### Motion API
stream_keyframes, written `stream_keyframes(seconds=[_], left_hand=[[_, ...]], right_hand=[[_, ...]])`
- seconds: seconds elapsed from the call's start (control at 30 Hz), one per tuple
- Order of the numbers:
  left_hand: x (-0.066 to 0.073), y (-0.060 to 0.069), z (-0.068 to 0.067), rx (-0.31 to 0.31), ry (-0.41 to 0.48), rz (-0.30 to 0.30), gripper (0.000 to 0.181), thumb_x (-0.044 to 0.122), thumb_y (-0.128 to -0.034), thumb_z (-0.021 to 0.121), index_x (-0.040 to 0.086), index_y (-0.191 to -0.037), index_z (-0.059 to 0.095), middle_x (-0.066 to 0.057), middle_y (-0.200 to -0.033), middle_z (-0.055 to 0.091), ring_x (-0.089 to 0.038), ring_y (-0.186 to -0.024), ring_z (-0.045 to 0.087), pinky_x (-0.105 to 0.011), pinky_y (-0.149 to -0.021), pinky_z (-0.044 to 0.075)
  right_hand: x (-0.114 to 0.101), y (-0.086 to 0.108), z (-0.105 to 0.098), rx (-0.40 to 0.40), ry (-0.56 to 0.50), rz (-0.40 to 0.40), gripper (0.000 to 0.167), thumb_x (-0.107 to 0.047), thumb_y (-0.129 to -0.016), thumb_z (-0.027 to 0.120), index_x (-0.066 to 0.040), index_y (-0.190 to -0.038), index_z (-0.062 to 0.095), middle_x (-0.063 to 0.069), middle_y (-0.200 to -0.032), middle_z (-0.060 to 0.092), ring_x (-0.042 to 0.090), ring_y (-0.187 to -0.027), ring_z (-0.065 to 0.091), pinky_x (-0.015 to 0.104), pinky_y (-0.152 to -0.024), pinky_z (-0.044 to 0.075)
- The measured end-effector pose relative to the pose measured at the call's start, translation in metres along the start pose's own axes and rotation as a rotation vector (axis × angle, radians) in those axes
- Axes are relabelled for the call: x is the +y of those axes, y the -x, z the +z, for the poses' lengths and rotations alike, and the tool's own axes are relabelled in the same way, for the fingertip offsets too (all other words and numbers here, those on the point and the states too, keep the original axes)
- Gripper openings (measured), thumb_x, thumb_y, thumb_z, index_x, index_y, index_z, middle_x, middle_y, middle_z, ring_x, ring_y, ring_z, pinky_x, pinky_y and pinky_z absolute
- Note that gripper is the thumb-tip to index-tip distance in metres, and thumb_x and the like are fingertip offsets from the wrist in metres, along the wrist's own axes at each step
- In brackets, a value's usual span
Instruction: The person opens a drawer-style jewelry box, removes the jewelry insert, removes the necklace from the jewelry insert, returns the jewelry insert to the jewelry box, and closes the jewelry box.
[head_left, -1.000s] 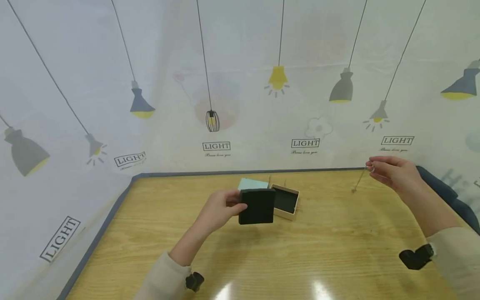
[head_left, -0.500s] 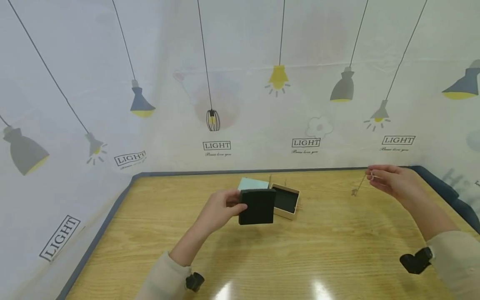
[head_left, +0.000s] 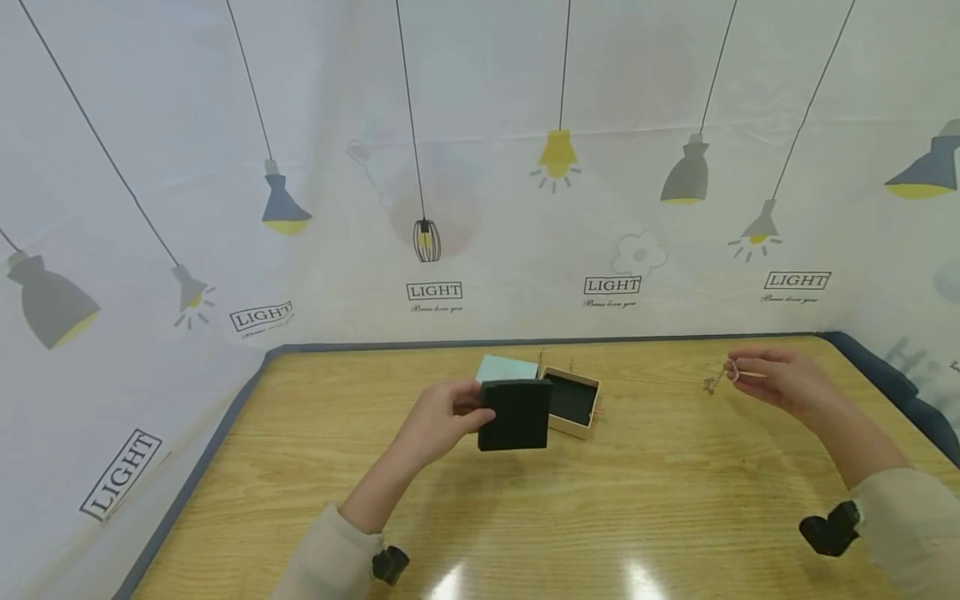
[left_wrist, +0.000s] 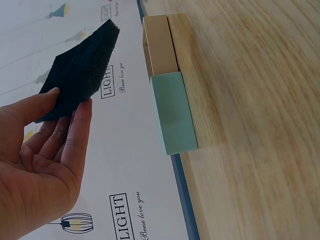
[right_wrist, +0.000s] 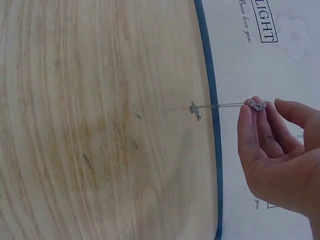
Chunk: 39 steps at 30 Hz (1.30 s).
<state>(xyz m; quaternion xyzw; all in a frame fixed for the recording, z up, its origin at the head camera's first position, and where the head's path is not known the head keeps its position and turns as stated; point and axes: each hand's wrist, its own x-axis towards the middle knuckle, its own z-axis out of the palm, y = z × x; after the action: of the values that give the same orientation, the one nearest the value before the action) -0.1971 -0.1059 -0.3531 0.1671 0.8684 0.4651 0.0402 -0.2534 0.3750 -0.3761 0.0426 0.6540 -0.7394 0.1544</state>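
My left hand (head_left: pixel 438 421) pinches a black square foam pad (head_left: pixel 517 414) between thumb and fingers, upright above the table. The left wrist view shows the pad's (left_wrist: pixel 80 70) rough, spongy edge. Behind it an open box base (head_left: pixel 572 402) with a dark inside stands beside a mint-green lid (head_left: pixel 506 368), partly hidden by the pad. Far to the right, my right hand (head_left: pixel 783 385) holds a thin silver necklace (right_wrist: pixel 227 105), its chain gathered at the fingertips. The pendant (right_wrist: pixel 195 110) dangles low at the table; whether it touches the wood cannot be told.
The wooden table (head_left: pixel 480 525) runs back to a blue edge along a wall sheet (head_left: pixel 510 208) printed with lamps. A dark blue shape (head_left: pixel 900 387) sits beyond the right corner. Small dark marks (right_wrist: pixel 87 161) show on the wood.
My right hand has moved down toward the table with the necklace, so less chain hangs below the fingers. My left hand and the foam pad have stayed almost still.
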Motion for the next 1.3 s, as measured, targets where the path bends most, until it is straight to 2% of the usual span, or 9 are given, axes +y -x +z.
stream_keyframes(seconds=[0.3,0.63,0.73,0.83,0.93,1.03,1.1,1.17,1.3], left_hand=[[-0.003,0.001,0.0,-0.004,-0.002,0.025,0.019,0.01,-0.0926,0.069,0.004,-0.11,0.071,-0.013,-0.107,0.075,-0.027,-0.1,0.073,-0.035,-0.083,0.061],[-0.002,0.002,-0.001,-0.01,-0.005,0.014,0.021,0.012,-0.0933,0.069,0.003,-0.112,0.07,-0.013,-0.108,0.075,-0.027,-0.101,0.072,-0.035,-0.083,0.061],[-0.001,0.002,-0.001,-0.008,-0.004,0.002,0.02,0.011,-0.0931,0.069,0.004,-0.112,0.07,-0.013,-0.108,0.075,-0.027,-0.101,0.072,-0.036,-0.083,0.061],[-0.002,0.002,-0.001,-0.005,0.0,-0.007,0.02,0.01,-0.0925,0.069,0.004,-0.111,0.071,-0.012,-0.107,0.075,-0.026,-0.1,0.072,-0.036,-0.083,0.061],[-0.002,0.002,0.0,-0.002,-0.001,-0.001,0.019,0.009,-0.0919,0.07,0.003,-0.11,0.071,-0.013,-0.106,0.075,-0.026,-0.099,0.073,-0.036,-0.082,0.062],[-0.002,0.002,0.0,0.004,-0.005,-0.004,0.02,0.009,-0.0919,0.07,0.004,-0.111,0.071,-0.012,-0.107,0.075,-0.025,-0.099,0.073,-0.036,-0.082,0.061],[-0.002,0.001,0.0,0.007,-0.006,-0.007,0.021,0.01,-0.092,0.07,0.005,-0.112,0.071,-0.011,-0.107,0.075,-0.025,-0.099,0.073,-0.036,-0.083,0.061],[-0.001,0.0,0.0,0.006,-0.006,-0.008,0.021,0.011,-0.0923,0.07,0.006,-0.113,0.071,-0.01,-0.108,0.075,-0.024,-0.1,0.072,-0.036,-0.084,0.061],[0.002,-0.004,0.0,0.002,-0.004,-0.003,0.02,0.011,-0.0928,0.069,0.007,-0.112,0.071,-0.01,-0.108,0.075,-0.024,-0.1,0.072,-0.036,-0.084,0.061]], right_hand=[[0.01,-0.002,-0.004,-0.024,0.035,0.059,0.031,-0.007,-0.102,0.053,-0.025,-0.09,0.076,-0.007,-0.09,0.077,0.007,-0.084,0.074,0.021,-0.078,0.061],[0.014,-0.003,-0.008,-0.063,0.227,0.146,0.02,-0.017,-0.103,0.054,-0.03,-0.1,0.068,-0.014,-0.097,0.072,0.003,-0.092,0.071,0.024,-0.087,0.06],[0.015,-0.002,-0.008,-0.068,0.292,0.165,0.02,-0.018,-0.104,0.054,-0.018,-0.121,0.064,-0.016,-0.098,0.07,0.001,-0.093,0.07,0.025,-0.089,0.06],[0.015,-0.002,-0.007,-0.075,0.363,0.173,0.047,-0.022,-0.104,0.054,0.003,-0.143,0.045,-0.018,-0.1,0.069,0.0,-0.095,0.069,0.026,-0.09,0.06],[0.013,-0.001,-0.006,-0.076,0.447,0.177,0.063,-0.025,-0.104,0.053,0.013,-0.148,0.03,-0.018,-0.103,0.066,-0.002,-0.096,0.067,0.027,-0.091,0.059],[0.01,-0.002,-0.003,-0.078,0.559,0.164,0.067,-0.029,-0.105,0.051,0.015,-0.148,0.026,-0.006,-0.116,0.067,0.004,-0.103,0.067,0.031,-0.094,0.059],[0.006,-0.003,0.0,-0.078,0.64,0.143,0.067,-0.031,-0.106,0.048,0.015,-0.148,0.026,0.013,-0.128,0.064,0.018,-0.113,0.067,0.034,-0.096,0.059],[0.002,-0.003,0.006,-0.083,0.704,0.114,0.066,-0.033,-0.106,0.045,0.015,-0.149,0.026,0.029,-0.142,0.051,0.035,-0.125,0.06,0.037,-0.097,0.058],[-0.012,-0.002,0.025,-0.104,0.77,0.065,0.065,-0.034,-0.107,0.044,0.013,-0.149,0.028,0.037,-0.153,0.033,0.05,-0.138,0.041,0.044,-0.102,0.055]])
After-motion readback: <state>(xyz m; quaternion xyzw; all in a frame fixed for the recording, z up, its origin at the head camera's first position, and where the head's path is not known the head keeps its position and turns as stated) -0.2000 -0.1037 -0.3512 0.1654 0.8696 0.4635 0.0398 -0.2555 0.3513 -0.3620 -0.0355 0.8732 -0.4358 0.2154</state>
